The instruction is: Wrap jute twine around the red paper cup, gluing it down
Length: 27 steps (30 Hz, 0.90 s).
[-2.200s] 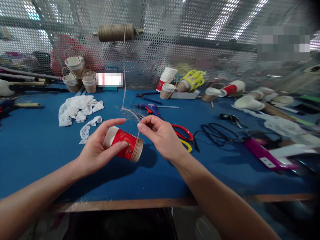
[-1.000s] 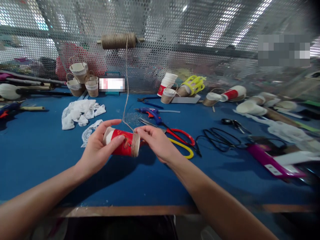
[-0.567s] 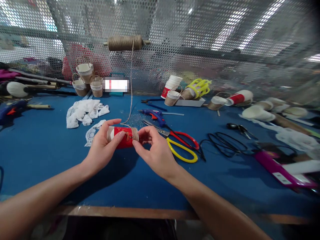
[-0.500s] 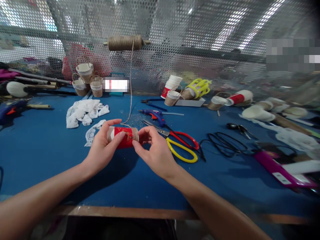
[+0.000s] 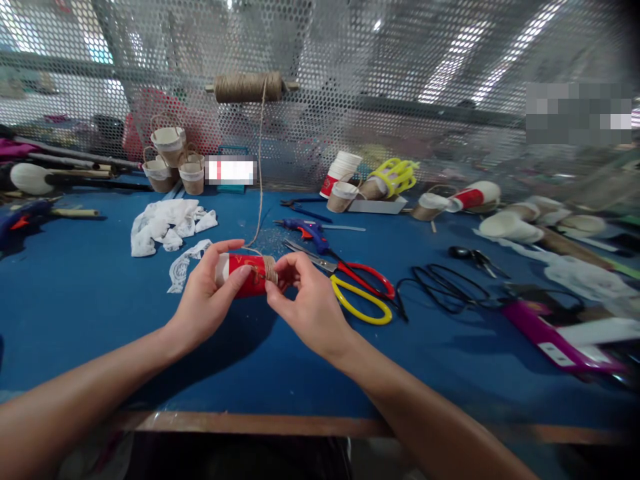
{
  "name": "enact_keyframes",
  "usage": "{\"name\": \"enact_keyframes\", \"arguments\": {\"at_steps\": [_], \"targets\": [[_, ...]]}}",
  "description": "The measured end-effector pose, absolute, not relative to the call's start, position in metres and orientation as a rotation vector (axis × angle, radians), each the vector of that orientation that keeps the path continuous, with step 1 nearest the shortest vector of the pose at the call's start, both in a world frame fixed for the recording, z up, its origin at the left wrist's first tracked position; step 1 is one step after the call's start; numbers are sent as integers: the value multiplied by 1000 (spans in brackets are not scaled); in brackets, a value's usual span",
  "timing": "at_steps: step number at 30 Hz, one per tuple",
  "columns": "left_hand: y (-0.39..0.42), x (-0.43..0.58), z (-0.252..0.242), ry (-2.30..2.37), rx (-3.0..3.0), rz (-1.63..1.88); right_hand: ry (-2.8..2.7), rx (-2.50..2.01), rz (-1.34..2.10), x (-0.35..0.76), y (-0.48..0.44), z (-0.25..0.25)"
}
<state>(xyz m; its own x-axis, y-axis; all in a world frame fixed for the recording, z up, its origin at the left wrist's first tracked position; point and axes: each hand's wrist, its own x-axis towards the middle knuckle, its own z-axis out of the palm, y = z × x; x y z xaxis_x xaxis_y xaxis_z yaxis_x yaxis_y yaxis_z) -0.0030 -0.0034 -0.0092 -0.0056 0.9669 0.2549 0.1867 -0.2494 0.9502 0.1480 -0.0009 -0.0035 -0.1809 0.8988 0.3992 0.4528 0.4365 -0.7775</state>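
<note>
Held on its side over the blue table is a red and white paper cup [image 5: 254, 283], with twine [image 5: 270, 269] wound round its right end. My left hand [image 5: 210, 287] is closed round the cup's left part, the thumb lying along the red side. At the wound end, my right hand [image 5: 300, 287] pinches the cup's edge between thumb and fingers. From a twine spool [image 5: 249, 87] on the mesh wall, a strand runs down to the cup. Just right of my right hand lie scissors [image 5: 363, 293] with one red and one yellow handle.
Behind the scissors rests a blue glue gun [image 5: 306, 230], near pliers [image 5: 307, 208]. White lace [image 5: 170, 223] lies left of the cup. Small twine-covered baskets [image 5: 167, 160] are stacked at the back left. A stack of paper cups [image 5: 341, 172] leans at the back; a black cable [image 5: 445, 287] coils rightward.
The whole view has shifted slightly. My right fingers have moved a little against the wound end of the cup; both hands keep their hold.
</note>
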Motion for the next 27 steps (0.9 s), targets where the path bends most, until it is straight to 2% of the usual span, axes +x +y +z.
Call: {"name": "enact_keyframes", "arguments": {"at_steps": [22, 27], "targets": [[-4, -2, -11, 1237, 1598, 1351, -1799, -1150, 654, 150, 0, -5], [2, -4, -13, 1130, 1344, 1352, -1738, -1106, 777, 151, 1, -3]]}}
